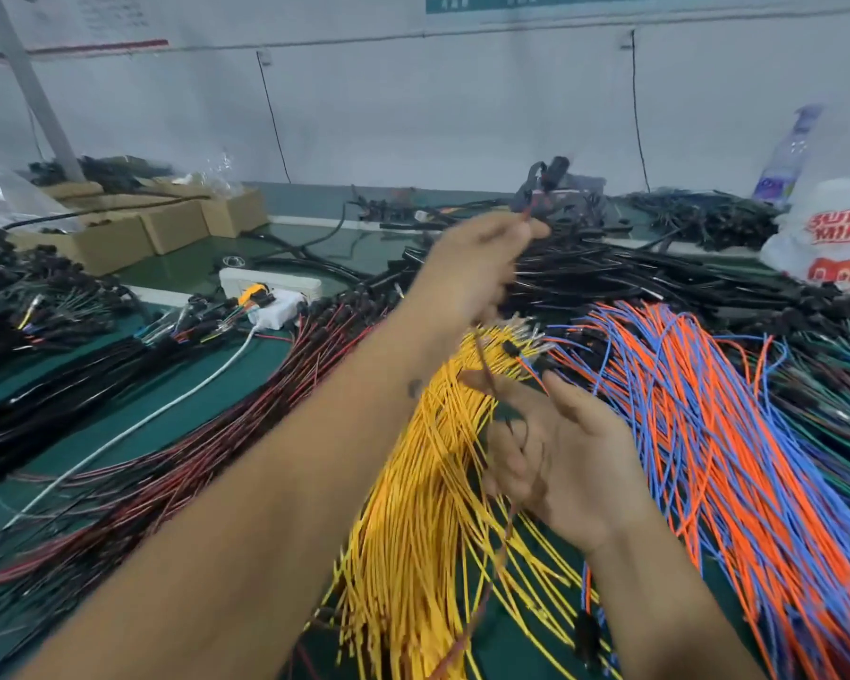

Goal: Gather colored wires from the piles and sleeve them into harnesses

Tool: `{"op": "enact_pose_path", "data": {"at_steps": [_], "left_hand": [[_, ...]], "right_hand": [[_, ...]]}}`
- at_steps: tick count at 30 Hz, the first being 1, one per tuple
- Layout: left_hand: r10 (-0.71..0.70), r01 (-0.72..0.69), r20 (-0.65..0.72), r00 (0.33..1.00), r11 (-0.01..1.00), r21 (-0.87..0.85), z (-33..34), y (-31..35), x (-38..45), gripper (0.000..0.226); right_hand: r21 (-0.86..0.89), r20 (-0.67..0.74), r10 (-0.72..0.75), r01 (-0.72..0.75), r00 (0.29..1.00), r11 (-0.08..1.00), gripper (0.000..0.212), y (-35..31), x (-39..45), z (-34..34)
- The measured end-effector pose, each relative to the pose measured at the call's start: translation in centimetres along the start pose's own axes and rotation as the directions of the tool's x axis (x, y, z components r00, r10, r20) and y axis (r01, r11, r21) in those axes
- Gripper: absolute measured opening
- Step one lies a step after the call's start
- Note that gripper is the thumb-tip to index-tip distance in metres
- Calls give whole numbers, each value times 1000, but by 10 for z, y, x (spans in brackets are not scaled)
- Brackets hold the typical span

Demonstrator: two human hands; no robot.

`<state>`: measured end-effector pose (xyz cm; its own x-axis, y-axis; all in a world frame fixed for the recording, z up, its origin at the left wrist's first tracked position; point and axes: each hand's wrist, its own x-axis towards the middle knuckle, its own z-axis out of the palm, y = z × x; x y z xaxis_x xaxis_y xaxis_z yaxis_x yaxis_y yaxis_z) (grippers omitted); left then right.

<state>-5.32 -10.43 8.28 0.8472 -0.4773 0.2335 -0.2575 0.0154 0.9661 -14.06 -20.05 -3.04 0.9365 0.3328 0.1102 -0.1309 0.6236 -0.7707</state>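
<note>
Seemingly, a wire is being drawn out and readied for bundling above a green workbench (pixel 207 272) crowded with wire piles. The left hand (pixel 477 272) is raised over the middle of the bench, blurred by motion, its fingers pinched on the upper end of a thin dark red wire (pixel 484 370) near a small black connector (pixel 553 171), though the exact grip is hard to make out. That wire is seen hanging down to the right hand (pixel 560 454), which is held lower and nearer, palm turned inward, with fingers curled loosely about the wire and what looks like a short black sleeve; the blur prevents certainty about the sleeve. Directly beneath both hands a fan of yellow wires (pixel 413 532) is spread, with orange and blue wires (pixel 707 434) just to the right and red and black wires (pixel 168 458) to the left. Black cables (pixel 609 272) are heaped farther back, beside cardboard boxes (pixel 158 228) and a white plastic bag (pixel 830 238). The gathering stage is judged to be under way, with sleeving not yet completed. For the next move, the wire would need to be kept taut between both hands, and its free end aligned carefully with the sleeve's narrow opening.
</note>
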Motion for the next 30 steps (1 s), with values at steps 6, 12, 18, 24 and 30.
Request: {"op": "enact_pose_path", "data": {"at_steps": [6,12,18,24,30], "left_hand": [[208,59,-162,965,427,902,-85,4,15,28],[-149,203,-152,977,870,449,-49,-66,10,20],[-432,195,-191,881,700,-687,-11,-112,-4,24],[-386,190,-33,922,526,-829,-24,-114,-12,23],[-365,241,-27,931,666,-706,-27,-113,-16,31]], "right_hand": [[-190,171,199,-166,965,968,49,4,-2,-7],[-692,-425,-435,25,794,722,31,12,9,-9],[-947,-284,-496,-322,821,10,15,26,15,-12],[-939,-317,-465,-341,826,35,17,25,17,-12],[-808,-540,-545,-216,642,548,12,15,12,-8]]}}
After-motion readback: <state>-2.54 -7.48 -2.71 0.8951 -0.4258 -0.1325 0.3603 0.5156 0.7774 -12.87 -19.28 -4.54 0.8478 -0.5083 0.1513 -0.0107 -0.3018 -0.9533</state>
